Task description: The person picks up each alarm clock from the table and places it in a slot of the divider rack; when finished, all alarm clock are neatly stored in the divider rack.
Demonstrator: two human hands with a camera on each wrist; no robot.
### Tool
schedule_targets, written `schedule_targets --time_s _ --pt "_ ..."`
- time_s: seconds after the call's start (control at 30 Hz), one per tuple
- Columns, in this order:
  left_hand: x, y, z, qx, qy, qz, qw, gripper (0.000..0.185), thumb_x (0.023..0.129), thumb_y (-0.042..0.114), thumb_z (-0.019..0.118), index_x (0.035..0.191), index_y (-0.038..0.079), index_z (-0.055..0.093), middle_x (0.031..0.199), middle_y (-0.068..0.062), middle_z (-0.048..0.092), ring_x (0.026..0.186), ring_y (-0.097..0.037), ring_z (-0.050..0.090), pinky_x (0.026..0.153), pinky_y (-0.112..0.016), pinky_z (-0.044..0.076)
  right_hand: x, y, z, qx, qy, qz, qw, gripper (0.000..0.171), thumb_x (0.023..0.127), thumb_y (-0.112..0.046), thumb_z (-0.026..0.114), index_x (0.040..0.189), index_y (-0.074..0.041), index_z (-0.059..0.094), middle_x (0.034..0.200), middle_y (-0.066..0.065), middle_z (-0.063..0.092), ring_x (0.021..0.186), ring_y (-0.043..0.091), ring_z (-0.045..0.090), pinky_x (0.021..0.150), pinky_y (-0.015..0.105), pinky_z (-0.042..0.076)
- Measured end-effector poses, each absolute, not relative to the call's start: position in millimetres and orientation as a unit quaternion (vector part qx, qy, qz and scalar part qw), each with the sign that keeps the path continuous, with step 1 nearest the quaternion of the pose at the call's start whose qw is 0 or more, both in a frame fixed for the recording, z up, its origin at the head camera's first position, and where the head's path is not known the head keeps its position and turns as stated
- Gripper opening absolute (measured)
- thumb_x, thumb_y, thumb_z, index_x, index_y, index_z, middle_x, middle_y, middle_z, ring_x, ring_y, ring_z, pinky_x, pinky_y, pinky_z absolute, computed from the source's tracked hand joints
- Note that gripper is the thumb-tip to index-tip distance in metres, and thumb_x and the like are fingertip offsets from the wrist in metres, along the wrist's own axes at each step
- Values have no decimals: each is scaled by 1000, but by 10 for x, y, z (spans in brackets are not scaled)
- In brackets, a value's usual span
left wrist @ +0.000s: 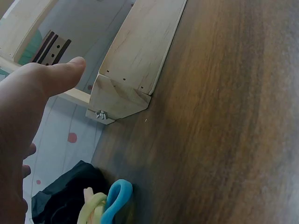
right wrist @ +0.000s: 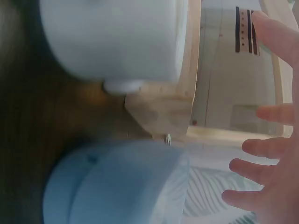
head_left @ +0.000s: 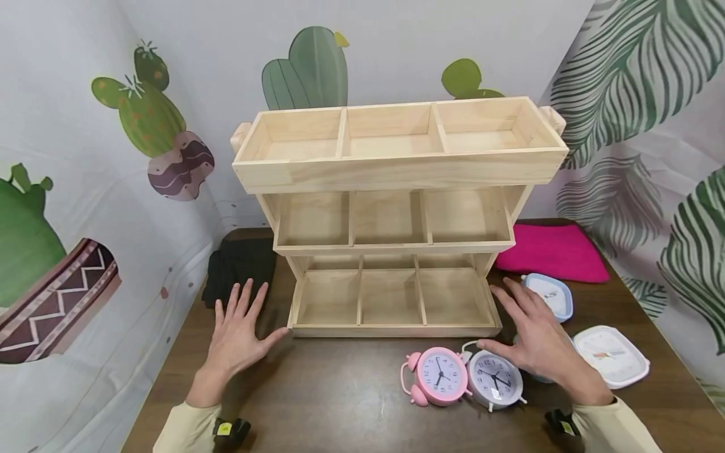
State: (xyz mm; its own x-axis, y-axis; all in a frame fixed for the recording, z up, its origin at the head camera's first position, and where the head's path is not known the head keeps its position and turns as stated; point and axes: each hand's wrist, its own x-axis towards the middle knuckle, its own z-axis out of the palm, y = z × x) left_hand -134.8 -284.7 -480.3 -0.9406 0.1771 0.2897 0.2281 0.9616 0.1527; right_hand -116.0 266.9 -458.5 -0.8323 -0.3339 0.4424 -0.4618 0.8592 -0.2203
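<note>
Fingers of the left hand (head_left: pixel 236 333) are spread straight and flat, holding nothing, at the lower left of the head view; its thumb tip lies just beside the bottom left corner of the wooden shelf rack (head_left: pixel 391 251), and the left wrist view cannot settle whether it touches. Behind that hand, toward the left edge of the table (head_left: pixel 340 396), lies a black cloth (head_left: pixel 238 267). The rack stands in the middle of the frame, three tiers of three open compartments each, upright. It looks stiff, fairly bulky and probably moderately heavy, with smooth bare wood, so the side uprights or the bottom tier's corners seem the soundest places to grasp. Below it, right of centre, sit a pink alarm clock (head_left: pixel 436 375) and a white alarm clock (head_left: pixel 494 379). The right hand (head_left: pixel 538 343) is likewise open and empty, hovering near the rack's bottom right corner, above the white clock and a pale blue clock (head_left: pixel 552 296). A pink cloth (head_left: pixel 555 251) lies further right.
</note>
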Motion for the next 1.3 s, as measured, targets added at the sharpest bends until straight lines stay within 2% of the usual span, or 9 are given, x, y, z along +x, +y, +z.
schedule_targets --time_s 0.17,0.3,0.47,0.6,0.73,0.9,1.13,1.3 --pt "-1339 -2829 -4810 -109 -980 -93 141 101 77 71 64 156 22 24 161 -16 20 147 -42 15 110 -72 13 -1092 2539 -4601 238 -940 162 182 103 64 -64 80 144 -10 46 146 24 41 130 45 37 106 55 32" --pt "-1327 -2797 -4802 -118 -977 -102 143 100 77 69 65 155 20 27 161 -15 19 147 -41 14 110 -71 13 -1056 2451 -4642 263 -933 169 180 103 64 -65 80 145 -11 45 145 24 43 130 43 39 109 50 31" --pt "-1323 -2759 -4809 -128 -976 -111 138 100 77 68 66 155 19 27 163 -12 15 148 -39 13 112 -69 13 -1022 2375 -4685 283 -926 175 178 105 62 -67 80 143 -9 48 143 21 47 127 41 45 103 46 37" --pt "-1324 -2741 -4837 -132 -975 -116 133 101 77 68 67 156 21 24 163 -11 14 149 -36 10 114 -66 14 -991 2328 -4718 293 -923 181 175 105 62 -68 80 141 -6 49 140 20 49 124 41 49 98 53 45" --pt "-1317 -2726 -4869 -137 -973 -127 133 101 77 67 68 156 20 25 163 -11 14 150 -33 9 115 -62 17 -966 2277 -4751 304 -918 187 171 104 63 -67 80 141 -5 49 138 19 51 123 40 51 96 57 47" --pt "-1326 -2694 -4883 -143 -972 -138 126 103 76 67 69 157 22 22 163 -10 15 149 -35 14 115 -60 23 -936 2216 -4779 316 -914 189 169 103 63 -67 80 140 -6 50 137 15 52 122 36 52 94 54 48" --pt "-1379 -2640 -4881 -147 -970 -159 107 103 77 68 68 157 23 20 162 -10 20 146 -36 23 108 -56 37 -912 2145 -4798 334 -909 188 160 101 65 -70 78 141 -9 50 135 8 53 119 26 53 91 46 50" --pt "-1410 -2620 -4911 -147 -969 -180 82 103 79 69 65 157 20 20 161 -12 22 145 -35 27 106 -57 40 -903 2117 -4789 336 -913 185 141 101 65 -71 76 142 -11 49 135 6 52 118 24 54 91 45 50"
